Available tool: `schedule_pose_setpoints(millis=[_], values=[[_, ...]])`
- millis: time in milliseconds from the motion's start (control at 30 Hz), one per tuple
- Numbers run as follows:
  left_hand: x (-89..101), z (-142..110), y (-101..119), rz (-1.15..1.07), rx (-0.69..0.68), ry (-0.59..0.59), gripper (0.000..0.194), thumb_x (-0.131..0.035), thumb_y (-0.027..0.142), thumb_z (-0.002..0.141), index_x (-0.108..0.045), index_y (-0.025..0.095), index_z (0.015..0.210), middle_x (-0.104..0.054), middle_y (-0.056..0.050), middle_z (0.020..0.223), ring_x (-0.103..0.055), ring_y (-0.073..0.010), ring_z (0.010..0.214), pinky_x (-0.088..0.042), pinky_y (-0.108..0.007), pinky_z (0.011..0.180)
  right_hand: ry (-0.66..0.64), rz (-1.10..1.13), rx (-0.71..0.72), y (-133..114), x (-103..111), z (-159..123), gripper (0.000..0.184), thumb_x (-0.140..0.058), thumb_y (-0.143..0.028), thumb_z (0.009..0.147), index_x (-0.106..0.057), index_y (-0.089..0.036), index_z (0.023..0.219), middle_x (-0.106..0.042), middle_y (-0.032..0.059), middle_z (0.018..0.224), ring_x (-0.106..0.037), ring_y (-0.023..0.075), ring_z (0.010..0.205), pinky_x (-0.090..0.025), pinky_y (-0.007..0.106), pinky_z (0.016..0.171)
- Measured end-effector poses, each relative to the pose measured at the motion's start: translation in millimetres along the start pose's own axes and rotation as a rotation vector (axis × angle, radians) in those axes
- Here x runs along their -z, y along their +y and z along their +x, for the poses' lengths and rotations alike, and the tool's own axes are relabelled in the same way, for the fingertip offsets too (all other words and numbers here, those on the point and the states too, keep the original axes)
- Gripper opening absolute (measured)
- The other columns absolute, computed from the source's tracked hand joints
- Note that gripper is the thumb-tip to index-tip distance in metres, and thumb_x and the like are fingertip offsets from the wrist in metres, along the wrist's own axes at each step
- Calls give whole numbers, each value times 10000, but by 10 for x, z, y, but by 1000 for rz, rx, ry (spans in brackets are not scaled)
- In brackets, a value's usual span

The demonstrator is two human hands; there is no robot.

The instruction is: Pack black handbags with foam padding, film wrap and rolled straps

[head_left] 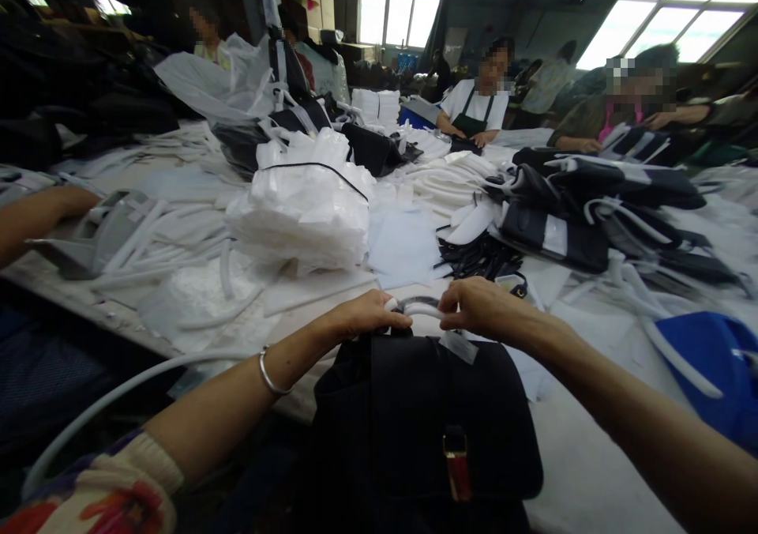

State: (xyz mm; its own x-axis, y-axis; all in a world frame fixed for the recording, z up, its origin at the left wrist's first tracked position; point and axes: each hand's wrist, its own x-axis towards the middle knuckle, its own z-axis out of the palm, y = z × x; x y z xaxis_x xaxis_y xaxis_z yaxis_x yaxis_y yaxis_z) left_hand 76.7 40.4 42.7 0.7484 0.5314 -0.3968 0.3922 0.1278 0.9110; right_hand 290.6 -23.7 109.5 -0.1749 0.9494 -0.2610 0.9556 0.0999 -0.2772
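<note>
While the black backpack (450, 415) is held by its top, right in front of the person at the edge of the counter (583, 471), its curved carry handle (418, 302) is stretched from one hand to the other. The bag is placed just below the fingers, on the person's side of them. Its long way is run from the handle down toward the person, and its flap and gold buckle (455, 459) are pointed that way too. The handle's long way is laid from side to side, with a white foam tube (423, 311) set along it. Its left end is touched by the left hand (376, 314) and its right end by the right hand (478, 310), so neither is nearer. The fingers of both hands are pinched closed at these ends; whether the tube is squeezed as well cannot be told. A small clear strip (459, 347) is seen on the bag's top, just below the right hand.

Past the hands, a white plastic bundle (308, 210) is tied with a black band, and black straps (482, 261) are heaped near a pile of black bags (553, 234). A blue tub (711, 360) is set at the right. Far left, a grey piece (121, 222) is reached by a co-worker's hand (76, 201).
</note>
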Motion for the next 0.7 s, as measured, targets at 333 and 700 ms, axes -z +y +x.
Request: schedule_pose_setpoints(millis=[333,700], values=[[-14,-55,56,34,-14,-18,317,-712,436,661,-613,143,732,-522,45,591,-421,-87,506,-295,-210,466,-31,374,-286,8,-117,-59,70,-653,-180,663,-681,-202,723,-690,5,670,-649,176,634,-438,247,568],[49,-112,62,133,-55,46,449,-662,557,732,-616,170,955,-475,60,609,-364,-81,480,-246,-207,420,152,149,-232,79,1,-189,113,-656,-313,712,-723,-232,752,-683,19,773,-625,193,736,-429,285,658]])
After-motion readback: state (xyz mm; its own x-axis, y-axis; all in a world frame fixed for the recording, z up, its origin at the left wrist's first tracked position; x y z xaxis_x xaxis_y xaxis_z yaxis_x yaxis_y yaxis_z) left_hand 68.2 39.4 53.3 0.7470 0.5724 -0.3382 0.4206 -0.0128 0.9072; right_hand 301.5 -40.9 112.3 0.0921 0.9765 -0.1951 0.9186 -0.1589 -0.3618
